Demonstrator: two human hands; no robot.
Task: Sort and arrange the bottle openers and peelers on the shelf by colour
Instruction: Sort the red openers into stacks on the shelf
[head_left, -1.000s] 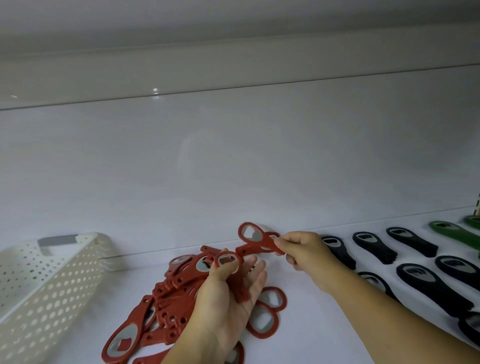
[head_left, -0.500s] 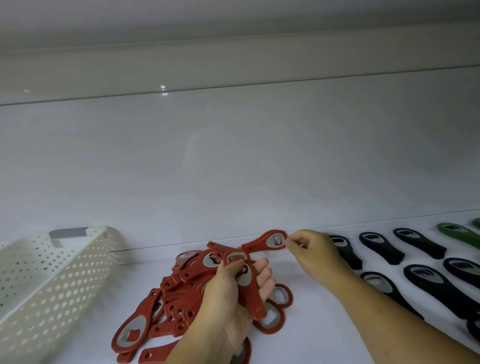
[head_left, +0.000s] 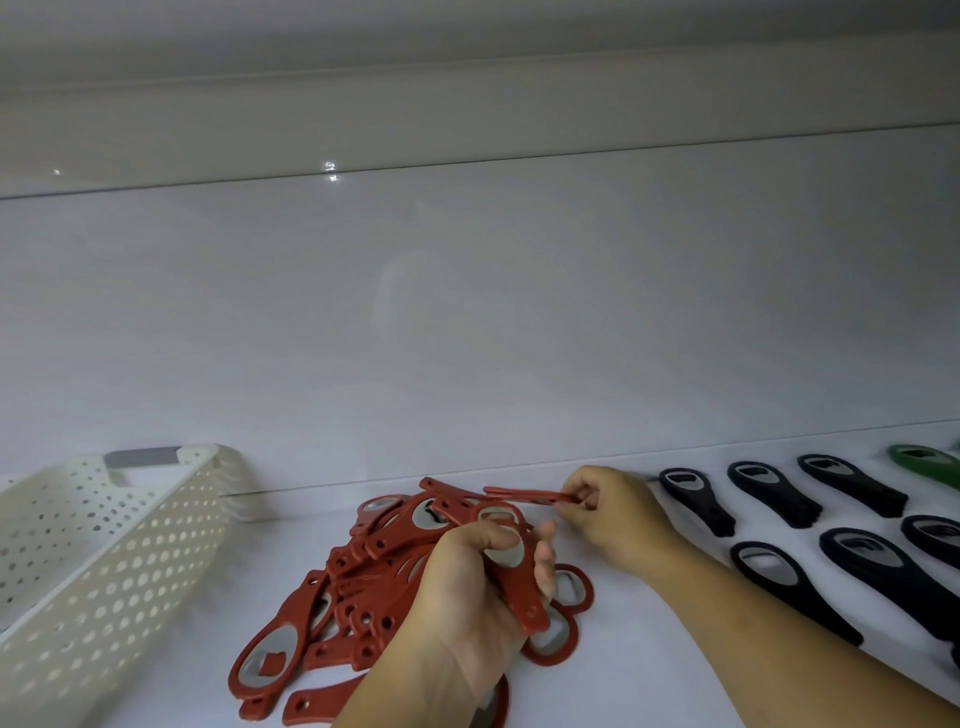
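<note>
A heap of red bottle openers lies on the white shelf at bottom centre. My left hand grips one red opener over the heap, thumb across its metal head. My right hand pinches another red opener by its end, held edge-on and nearly level just above the shelf near the back wall. To the right, black openers lie in neat rows. A green opener shows at the far right edge.
A white perforated basket with a grey handle stands at the left, close to the red heap. The glossy back wall rises right behind the openers. A bare strip of shelf lies between the heap and the black rows.
My right hand has turned its red opener from flat-on to edge-on and lowered it toward the shelf. My left hand keeps its opener, shifted slightly. The view has drifted a little.
</note>
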